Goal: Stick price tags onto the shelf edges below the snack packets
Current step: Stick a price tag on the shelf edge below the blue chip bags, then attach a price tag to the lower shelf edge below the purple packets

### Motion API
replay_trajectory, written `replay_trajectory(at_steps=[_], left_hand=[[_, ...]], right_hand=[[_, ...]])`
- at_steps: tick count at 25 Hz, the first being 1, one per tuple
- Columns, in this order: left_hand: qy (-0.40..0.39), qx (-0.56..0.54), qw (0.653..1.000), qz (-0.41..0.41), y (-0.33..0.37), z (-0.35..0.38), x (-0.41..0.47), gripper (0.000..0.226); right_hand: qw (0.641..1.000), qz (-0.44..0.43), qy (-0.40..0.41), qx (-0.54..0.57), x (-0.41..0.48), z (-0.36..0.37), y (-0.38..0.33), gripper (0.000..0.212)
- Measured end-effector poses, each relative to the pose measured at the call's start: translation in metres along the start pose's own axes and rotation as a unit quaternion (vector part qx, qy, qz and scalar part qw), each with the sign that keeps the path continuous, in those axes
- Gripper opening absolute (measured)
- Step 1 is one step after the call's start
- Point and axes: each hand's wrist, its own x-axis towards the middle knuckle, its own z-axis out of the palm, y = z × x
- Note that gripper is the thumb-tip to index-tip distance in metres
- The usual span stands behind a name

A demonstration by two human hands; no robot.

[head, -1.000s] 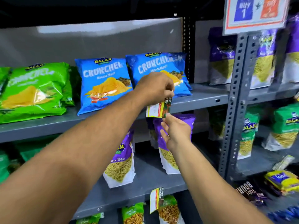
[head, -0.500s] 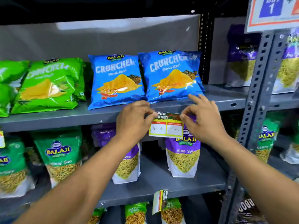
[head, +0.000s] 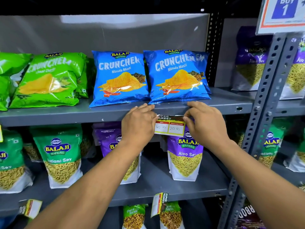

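Observation:
A price tag (head: 170, 126) with a dark "SUPER MARKET" header and handwritten "40 Rs" and "20 Rs" hangs flat against the grey shelf edge (head: 82, 117), below the right of two blue Crunchem packets (head: 177, 76). My left hand (head: 139, 123) pinches the tag's left end, fingers resting on the shelf lip. On the tag's right end sits my right hand (head: 204, 123), thumb on its upper corner. The other blue packet (head: 119, 78) stands to the left.
Green Crunchem packets (head: 47, 80) fill the shelf's left. Below stand green (head: 61, 156) and purple Balaji sev pouches (head: 185, 156). Two tags (head: 159, 204) (head: 30, 208) hang from the lower shelf edge. A perforated upright (head: 264, 100) and a "BUY 1" sign (head: 283, 12) are at right.
One second ago the tag was held edge-on between both hands in front of the shelf. It has turned face-out against the shelf edge, with a hand on each end.

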Motion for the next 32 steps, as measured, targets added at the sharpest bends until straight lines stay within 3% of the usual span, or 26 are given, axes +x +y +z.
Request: replay_trajectory(at_steps=[4, 7, 14, 18, 21, 23, 25, 26, 27, 28, 30, 32], left_hand=[[0.012, -0.018, 0.999, -0.036, 0.006, -0.009, 0.004, 0.012], [-0.026, 0.014, 0.996, -0.082, 0.008, -0.017, 0.018, 0.016], [-0.053, 0.074, 0.991, -0.099, 0.015, -0.023, 0.033, 0.015], [-0.111, 0.060, 0.981, -0.146, 0.014, -0.033, 0.055, 0.031], [-0.187, 0.082, 0.964, -0.171, 0.025, -0.039, 0.076, 0.045], [-0.167, 0.083, 0.971, -0.150, 0.029, -0.046, 0.070, 0.042], [-0.053, 0.041, 0.996, -0.057, 0.020, -0.044, 0.032, 0.035], [0.009, -0.003, 1.000, 0.002, 0.013, -0.037, -0.001, 0.029], [0.030, -0.043, 0.998, 0.044, 0.008, -0.027, -0.041, 0.023], [-0.004, -0.064, 0.996, 0.059, 0.003, -0.013, -0.081, 0.020], [-0.205, -0.055, 0.977, 0.009, -0.005, 0.028, -0.144, 0.024], [-0.384, -0.012, 0.923, -0.007, -0.007, 0.073, -0.174, 0.033]], right_hand=[[1.000, 0.011, 0.017, 0.000, 0.010, -0.005, -0.002, 0.011], [1.000, 0.024, 0.013, 0.016, 0.021, -0.012, -0.002, 0.013], [0.997, 0.081, 0.005, 0.015, 0.030, -0.018, -0.007, 0.014], [0.964, 0.209, -0.098, 0.128, 0.054, -0.028, -0.002, 0.046], [0.954, 0.235, -0.142, 0.119, 0.065, -0.030, -0.003, 0.049], [0.972, 0.197, -0.062, 0.108, 0.048, -0.027, -0.005, 0.044], [0.978, 0.114, 0.122, 0.125, 0.007, -0.007, 0.000, 0.035], [0.969, 0.075, 0.184, 0.149, -0.026, 0.010, 0.001, 0.028], [0.964, 0.054, 0.190, 0.178, -0.066, 0.030, -0.001, 0.022], [0.963, 0.052, 0.149, 0.218, -0.111, 0.054, -0.005, 0.018], [0.947, 0.145, 0.001, 0.286, -0.201, 0.111, -0.018, 0.018], [0.866, 0.322, -0.163, 0.346, -0.259, 0.159, -0.037, 0.033]])
